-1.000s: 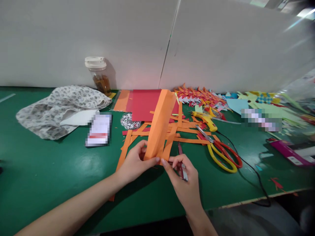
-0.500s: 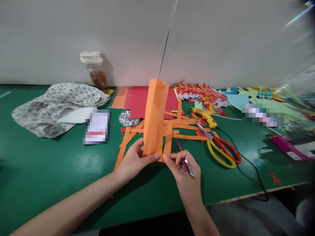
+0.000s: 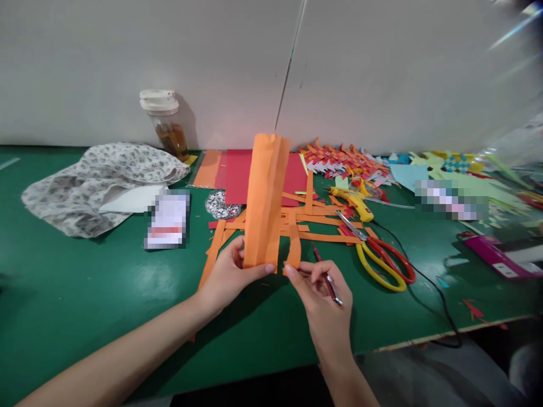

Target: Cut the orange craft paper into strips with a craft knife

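Left hand point(image 3: 229, 274) pinches the lower end of the folded orange paper point(image 3: 263, 200), standing it upright above the green table point(image 3: 85, 294). Right hand point(image 3: 324, 299) closes around a red craft knife point(image 3: 326, 277) while its fingertips nip an orange strip point(image 3: 293, 249) just right of the fold. A firm pinch at the crease should keep the layers aligned. Beyond the fold lie loose orange strips point(image 3: 322, 217) and red sheets point(image 3: 246, 175); scissors point(image 3: 377, 254) and a glue gun point(image 3: 354, 202) crowd its right.

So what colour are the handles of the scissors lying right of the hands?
One handle is yellow, the other red, on the scissors; the head view shows them clearly.
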{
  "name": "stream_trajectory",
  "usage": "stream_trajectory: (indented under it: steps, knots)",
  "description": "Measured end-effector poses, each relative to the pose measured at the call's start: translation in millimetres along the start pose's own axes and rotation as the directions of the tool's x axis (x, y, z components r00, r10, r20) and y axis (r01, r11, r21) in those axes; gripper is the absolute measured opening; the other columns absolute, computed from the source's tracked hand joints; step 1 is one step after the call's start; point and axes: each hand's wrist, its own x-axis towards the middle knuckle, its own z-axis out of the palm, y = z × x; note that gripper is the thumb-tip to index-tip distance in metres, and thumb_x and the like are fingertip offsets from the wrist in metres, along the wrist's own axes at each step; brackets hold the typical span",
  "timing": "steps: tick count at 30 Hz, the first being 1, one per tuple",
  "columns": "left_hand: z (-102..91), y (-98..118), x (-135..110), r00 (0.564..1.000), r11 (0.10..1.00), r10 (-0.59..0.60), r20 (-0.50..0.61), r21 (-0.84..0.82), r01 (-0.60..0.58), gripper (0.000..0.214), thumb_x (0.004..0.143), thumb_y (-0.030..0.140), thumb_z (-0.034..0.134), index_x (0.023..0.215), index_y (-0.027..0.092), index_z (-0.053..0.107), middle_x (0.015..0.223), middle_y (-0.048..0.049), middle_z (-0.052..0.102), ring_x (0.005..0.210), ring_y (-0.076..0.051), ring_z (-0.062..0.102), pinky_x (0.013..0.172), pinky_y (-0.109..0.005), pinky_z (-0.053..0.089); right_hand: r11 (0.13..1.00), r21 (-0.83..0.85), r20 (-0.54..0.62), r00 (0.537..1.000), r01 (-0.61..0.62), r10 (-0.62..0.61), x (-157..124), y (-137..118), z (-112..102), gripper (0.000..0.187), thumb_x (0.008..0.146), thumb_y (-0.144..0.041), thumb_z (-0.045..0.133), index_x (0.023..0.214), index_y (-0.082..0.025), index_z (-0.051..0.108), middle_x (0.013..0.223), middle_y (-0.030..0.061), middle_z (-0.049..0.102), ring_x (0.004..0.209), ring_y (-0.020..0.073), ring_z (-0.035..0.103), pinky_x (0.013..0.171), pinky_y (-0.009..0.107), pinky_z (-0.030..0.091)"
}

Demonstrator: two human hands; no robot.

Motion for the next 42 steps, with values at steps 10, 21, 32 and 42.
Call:
stream_trajectory:
  steps: [10, 21, 32, 42]
  knots:
    - [-2.5, 0, 0, 0.998, 0.997, -0.036, 0.047, 0.067, 0.033, 0.041, 0.062, 0.023, 0.081, 0.093, 0.020, 0.055, 0.087, -0.0038, 0.070, 0.080, -0.022, 0.070, 0.076, -0.036, 0.057, 0.955, -0.213, -0.248, 0.934, 0.207, -0.258, 24, 1, -37, 0.039, 0.070, -0.031, 0.079, 0.075, -0.023, 0.041, 0.112, 0.0145, 0.069, 0.102, 0.0275, 0.067, 0.085, 0.045, 0.054]
    - [-11.2, 9, 5, 0.988, 0.966, 0.125, -0.087, 0.237, -0.101, 0.029, 0.074, 0.034, 0.072, 0.093, 0.018, 0.057, 0.085, -0.0011, 0.062, 0.071, -0.016, 0.068, 0.063, -0.027, 0.056, 0.602, -0.541, 0.533, 0.793, 0.587, -0.295, 18, 7, -41, 0.015, 0.089, -0.025, 0.057, 0.078, -0.026, 0.046, 0.093, 0.0070, 0.073, 0.101, 0.0266, 0.067, 0.086, 0.045, 0.051]
    - [-24.4, 3, 13, 0.972, 0.835, 0.236, -0.006, 0.513, -0.200, 0.034, 0.072, 0.032, 0.070, 0.102, 0.019, 0.060, 0.094, -0.0030, 0.066, 0.068, -0.015, 0.062, 0.058, -0.027, 0.052, 0.422, -0.738, 0.276, 0.806, 0.526, -0.524, 46, 8, -82, 0.022, 0.090, -0.035, 0.056, 0.078, -0.024, 0.042, 0.118, 0.0157, 0.067, 0.104, 0.0305, 0.065, 0.080, 0.043, 0.051]
    - [-28.9, 0, 10, 0.904, 0.497, 0.340, 0.258, 0.767, -0.406, 0.037, 0.087, 0.033, 0.060, 0.123, 0.026, 0.054, 0.117, -0.0050, 0.066, 0.107, -0.022, 0.063, 0.085, -0.036, 0.053, 0.510, -0.530, 0.400, 0.730, 0.678, -0.554, 19, 10, -54, 0.024, 0.085, -0.015, 0.062, 0.081, -0.024, 0.040, 0.112, 0.0126, 0.070, 0.105, 0.0235, 0.066, 0.093, 0.040, 0.049]
